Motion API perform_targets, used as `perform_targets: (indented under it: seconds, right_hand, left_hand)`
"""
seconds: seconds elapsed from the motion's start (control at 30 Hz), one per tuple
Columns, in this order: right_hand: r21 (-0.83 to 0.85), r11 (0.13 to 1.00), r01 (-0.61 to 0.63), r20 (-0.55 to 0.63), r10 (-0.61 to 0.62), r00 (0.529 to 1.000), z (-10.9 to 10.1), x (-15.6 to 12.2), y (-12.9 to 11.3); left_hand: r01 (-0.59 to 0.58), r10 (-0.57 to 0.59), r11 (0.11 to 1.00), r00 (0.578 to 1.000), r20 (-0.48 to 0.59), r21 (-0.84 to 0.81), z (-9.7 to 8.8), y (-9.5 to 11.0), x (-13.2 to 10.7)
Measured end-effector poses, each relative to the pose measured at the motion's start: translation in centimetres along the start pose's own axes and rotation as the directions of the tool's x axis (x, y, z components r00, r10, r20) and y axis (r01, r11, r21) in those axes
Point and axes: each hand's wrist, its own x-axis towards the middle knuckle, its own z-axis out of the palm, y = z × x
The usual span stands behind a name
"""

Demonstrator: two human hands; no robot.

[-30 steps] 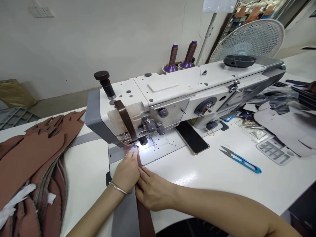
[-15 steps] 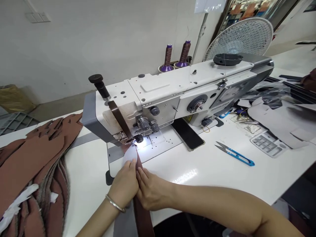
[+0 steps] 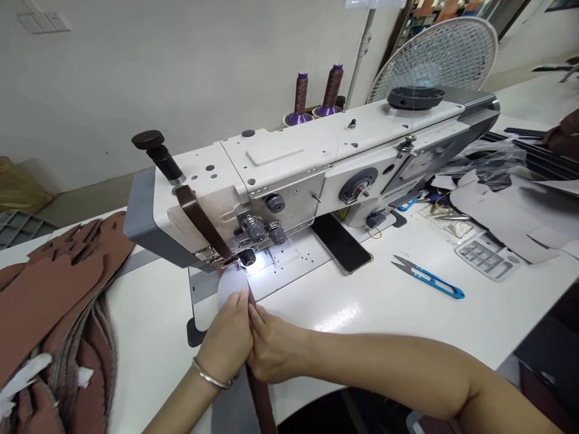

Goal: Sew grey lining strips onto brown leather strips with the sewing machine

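brown strip — middle hidden by hands — lower end cut off

A plain pale wall carries a switch panel at upper left, with grey floor below. Light glints off the white bench; a white fan stands beyond it at right.
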Motion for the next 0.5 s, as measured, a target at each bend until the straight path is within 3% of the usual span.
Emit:
perform_targets:
  seconds: [0.5]
  right_hand:
    - [-0.066, 0.997, -0.036, -0.028, 0.034, 0.999, 0.9, 0.1, 0.5]
  left_hand:
    - [-0.001, -0.011, 0.994, 0.994, -0.112, -0.107, 0.4, -1.0, 1.7]
